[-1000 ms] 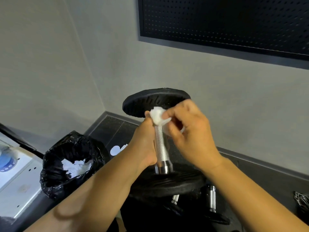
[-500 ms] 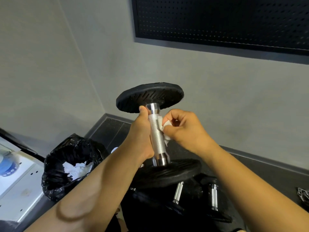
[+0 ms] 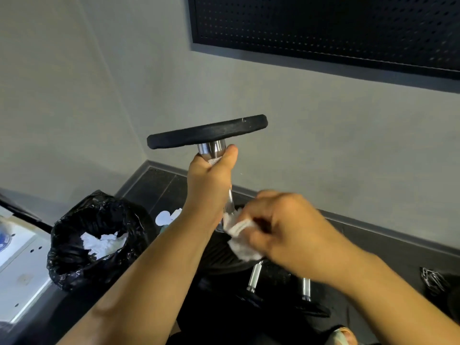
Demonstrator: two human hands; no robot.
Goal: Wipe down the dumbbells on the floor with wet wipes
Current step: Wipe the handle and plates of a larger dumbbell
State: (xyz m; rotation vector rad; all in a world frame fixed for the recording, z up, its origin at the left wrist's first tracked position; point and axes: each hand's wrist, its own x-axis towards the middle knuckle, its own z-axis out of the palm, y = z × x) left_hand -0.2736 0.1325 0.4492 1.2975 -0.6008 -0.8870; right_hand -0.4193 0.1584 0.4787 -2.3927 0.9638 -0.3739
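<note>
Lower on the dumbbell (image 3: 207, 134) than before — right hand (image 3: 286, 225) pinching wipe (image 3: 240, 241), left hand (image 3: 209, 178) clamped on handle.

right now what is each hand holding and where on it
The left hand grips the upright dumbbell by the upper end of its metal handle. The right hand pinches a crumpled wet wipe near the handle's lower end.
</note>
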